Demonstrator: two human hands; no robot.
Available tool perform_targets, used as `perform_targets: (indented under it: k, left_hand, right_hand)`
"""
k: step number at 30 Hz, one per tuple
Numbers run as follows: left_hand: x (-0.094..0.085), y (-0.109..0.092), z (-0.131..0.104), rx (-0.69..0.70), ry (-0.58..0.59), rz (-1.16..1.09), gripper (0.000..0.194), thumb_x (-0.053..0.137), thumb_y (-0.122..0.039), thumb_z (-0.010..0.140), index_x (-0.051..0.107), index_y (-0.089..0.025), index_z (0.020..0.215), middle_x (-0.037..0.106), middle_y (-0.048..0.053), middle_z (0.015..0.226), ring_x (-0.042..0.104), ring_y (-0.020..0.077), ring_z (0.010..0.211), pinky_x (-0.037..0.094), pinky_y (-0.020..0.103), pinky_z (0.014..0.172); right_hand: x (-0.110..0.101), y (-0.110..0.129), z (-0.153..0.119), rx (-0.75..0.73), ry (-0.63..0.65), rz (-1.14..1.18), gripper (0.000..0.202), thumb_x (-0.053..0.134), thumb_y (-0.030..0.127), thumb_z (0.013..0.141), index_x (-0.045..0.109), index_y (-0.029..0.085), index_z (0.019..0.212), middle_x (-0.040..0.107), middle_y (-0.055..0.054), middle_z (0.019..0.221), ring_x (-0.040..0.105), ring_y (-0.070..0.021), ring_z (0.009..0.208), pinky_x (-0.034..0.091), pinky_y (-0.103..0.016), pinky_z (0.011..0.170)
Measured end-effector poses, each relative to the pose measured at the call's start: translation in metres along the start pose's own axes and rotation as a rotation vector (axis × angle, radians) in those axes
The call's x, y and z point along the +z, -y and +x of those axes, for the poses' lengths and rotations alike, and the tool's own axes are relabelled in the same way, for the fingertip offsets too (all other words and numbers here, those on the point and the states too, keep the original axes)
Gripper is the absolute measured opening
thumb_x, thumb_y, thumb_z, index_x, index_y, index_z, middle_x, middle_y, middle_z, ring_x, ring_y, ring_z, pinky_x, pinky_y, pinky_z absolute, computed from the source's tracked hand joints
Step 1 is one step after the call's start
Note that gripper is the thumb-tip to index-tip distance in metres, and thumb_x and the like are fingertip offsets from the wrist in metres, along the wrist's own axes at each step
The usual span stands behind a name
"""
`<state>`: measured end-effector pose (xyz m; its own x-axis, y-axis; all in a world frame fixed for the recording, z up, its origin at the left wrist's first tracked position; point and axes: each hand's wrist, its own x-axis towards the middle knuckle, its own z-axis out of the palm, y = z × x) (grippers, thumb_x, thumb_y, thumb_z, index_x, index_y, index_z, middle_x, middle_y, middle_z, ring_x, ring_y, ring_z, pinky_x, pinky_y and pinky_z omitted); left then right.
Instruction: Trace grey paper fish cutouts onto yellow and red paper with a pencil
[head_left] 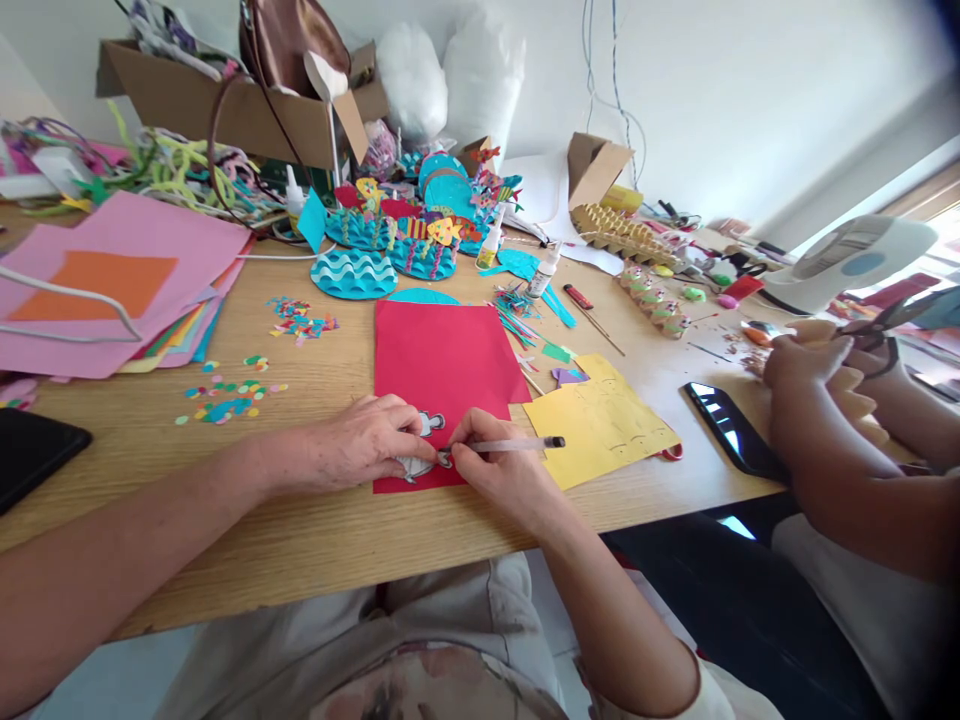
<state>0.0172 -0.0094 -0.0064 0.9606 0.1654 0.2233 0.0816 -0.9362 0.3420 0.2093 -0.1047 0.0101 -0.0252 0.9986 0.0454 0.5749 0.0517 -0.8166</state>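
Note:
A sheet of red paper (450, 350) lies on the table in front of me. On its lower part sits a white paper cutout (431, 424) with dark outlines, partly covered by my fingers. My left hand (367, 442) holds the cutout down against the red sheet, its fingertips pressed on it. Pinched in my right hand (499, 465) is a pen (517, 443) with a clear barrel and a black end. Its tip is at the cutout's right edge, close to my left fingertips. To the right, a yellow sheet (604, 415) bears drawn outlines.
Confetti dots (232, 400) and pink sheets (180, 235) lie left. Blue wave crafts (352, 272) and glue bottles (545, 270) stand behind. At right, a co-worker's hands (810, 350) hold scissors (885, 320) beside a phone (731, 430). Another phone (37, 450) lies far left.

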Motion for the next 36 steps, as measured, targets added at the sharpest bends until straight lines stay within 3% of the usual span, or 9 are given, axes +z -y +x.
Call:
perform_targets:
  k: [9,23,30,36]
  left_hand:
    - [-0.004,-0.004,0.001,-0.047,0.063,-0.013,0.016,0.052,-0.022,0.092,0.061,-0.023,0.104,0.059,0.003,0.095,0.05,0.0186,0.091,0.038,0.028,0.08]
    - [-0.002,-0.002,0.0,-0.053,0.064,-0.057,0.014,0.054,-0.018,0.09,0.06,-0.023,0.101,0.059,0.002,0.098,0.05,0.0189,0.093,0.038,0.029,0.082]
    - [-0.007,-0.009,0.0,-0.191,0.057,-0.107,0.018,0.057,-0.024,0.088,0.051,-0.019,0.104,0.057,0.004,0.099,0.052,0.0187,0.093,0.04,0.029,0.082]
    - [-0.01,-0.012,0.001,-0.217,0.076,-0.121,0.017,0.058,-0.023,0.088,0.052,-0.017,0.103,0.058,0.004,0.097,0.053,0.0185,0.091,0.04,0.029,0.081]
  right_hand:
    - [0.001,0.002,0.001,-0.017,-0.009,-0.019,0.011,0.047,0.013,0.072,0.049,0.02,0.065,0.049,0.005,0.056,0.043,-0.0113,0.054,0.03,-0.023,0.053]
    - [0.007,0.004,0.004,-0.03,0.016,0.019,0.01,0.047,0.011,0.072,0.049,0.02,0.067,0.048,0.006,0.056,0.042,-0.0104,0.053,0.031,-0.022,0.053]
    - [0.009,0.007,0.006,-0.045,0.01,0.032,0.01,0.048,0.01,0.07,0.049,0.02,0.066,0.046,0.006,0.056,0.043,-0.0099,0.054,0.031,-0.021,0.053]
    - [0.012,0.008,0.007,-0.062,0.015,0.053,0.01,0.048,0.011,0.073,0.051,0.019,0.067,0.046,0.007,0.054,0.042,-0.009,0.051,0.031,-0.02,0.051]
